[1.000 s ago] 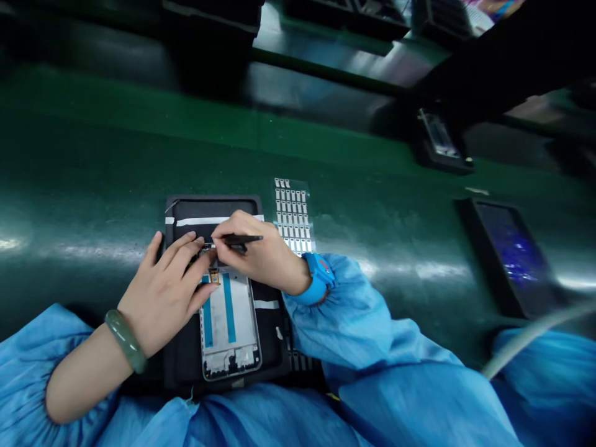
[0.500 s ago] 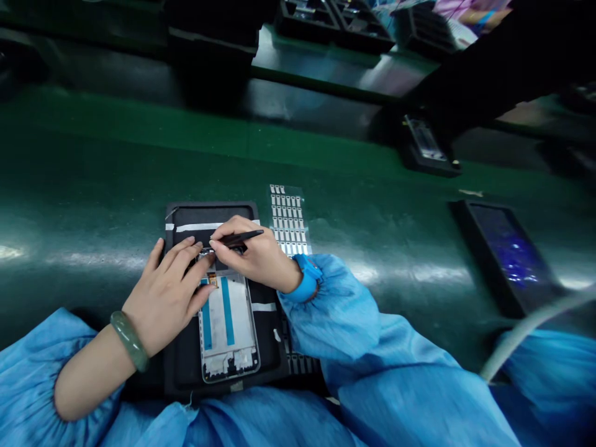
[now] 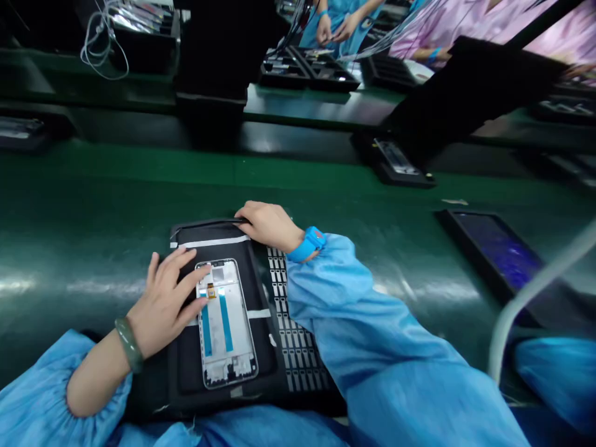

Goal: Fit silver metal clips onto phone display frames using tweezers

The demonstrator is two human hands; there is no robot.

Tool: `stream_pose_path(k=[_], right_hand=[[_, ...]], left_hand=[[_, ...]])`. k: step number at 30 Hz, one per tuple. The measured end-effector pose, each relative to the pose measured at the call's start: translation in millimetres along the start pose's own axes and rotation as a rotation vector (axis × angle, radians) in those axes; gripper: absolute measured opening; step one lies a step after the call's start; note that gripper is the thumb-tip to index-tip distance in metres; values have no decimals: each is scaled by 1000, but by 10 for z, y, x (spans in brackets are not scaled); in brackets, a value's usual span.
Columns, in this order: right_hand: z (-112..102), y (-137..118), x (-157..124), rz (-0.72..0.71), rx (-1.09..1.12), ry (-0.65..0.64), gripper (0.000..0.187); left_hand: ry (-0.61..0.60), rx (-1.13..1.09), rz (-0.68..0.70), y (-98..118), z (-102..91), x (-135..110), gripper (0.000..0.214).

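A silver phone frame [image 3: 239,335] with two blue strips and a small orange flex cable lies on a black foam tray [image 3: 186,379] in front of me. My left hand [image 3: 165,304] rests at the frame's left side, fingers spread, with fingertips over its upper left edge. At the tray's upper right corner is my right hand [image 3: 267,223], its fingers closed around a slim black pen-shaped tool [image 3: 236,220] along the top edge. The tool is mostly hidden by the fingers and hard to separate from the dark tray.
A sheet of small metallic pieces [image 3: 298,347] lies right of the tray, partly under my right sleeve. Farther right sits a black tray with a dark panel [image 3: 503,248]. Another phone part [image 3: 395,156] lies beyond, and co-workers' hands [image 3: 335,30] show across the bench.
My right hand has moved from the phone frame's top up to the tray's upper right corner. My left fingers have spread apart, uncovering the frame's upper end. The camera view has tilted up.
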State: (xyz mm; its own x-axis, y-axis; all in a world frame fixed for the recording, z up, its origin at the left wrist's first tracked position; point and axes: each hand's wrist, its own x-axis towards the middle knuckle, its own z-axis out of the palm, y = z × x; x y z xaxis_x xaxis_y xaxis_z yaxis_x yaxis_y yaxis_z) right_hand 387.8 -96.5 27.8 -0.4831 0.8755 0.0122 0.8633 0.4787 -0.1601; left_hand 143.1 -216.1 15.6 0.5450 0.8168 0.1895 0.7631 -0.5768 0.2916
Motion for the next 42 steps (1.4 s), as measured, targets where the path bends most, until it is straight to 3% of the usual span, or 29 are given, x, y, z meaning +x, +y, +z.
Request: stream_pose_path(k=[4,7,10,14,18,25,29,35,42], right_hand=[[-46,346,260,238,-51,118,28],[-69,717,428,475,-69,191,35],[-48,1010,535,655,-56,223,38],[-33,1267,552,785,-18,231,43],[-153,1600,262,947,-82,286,44],[-368,2335,-763,1275,-243,297,29],[-335,2636,-1002,1232,-253,275,40],[-274,3034,-879,1098,-210,205,40],[-313,3077,-751,924,-227,130,23]], left_hand=[[227,29,-131,-169,-71,-17,39],[301,4,-214,-311,-90,-36,36],[271,22,-243,-370,-38,-47,33],[113,54,-218,-352,90,-66,31],[-3,90,-187,-361,183,-107,34],[34,108,-155,-385,209,-125,34],[62,97,-140,-428,205,-73,34],[88,120,-101,-476,207,16,33],[75,129,-108,-479,228,18,33]])
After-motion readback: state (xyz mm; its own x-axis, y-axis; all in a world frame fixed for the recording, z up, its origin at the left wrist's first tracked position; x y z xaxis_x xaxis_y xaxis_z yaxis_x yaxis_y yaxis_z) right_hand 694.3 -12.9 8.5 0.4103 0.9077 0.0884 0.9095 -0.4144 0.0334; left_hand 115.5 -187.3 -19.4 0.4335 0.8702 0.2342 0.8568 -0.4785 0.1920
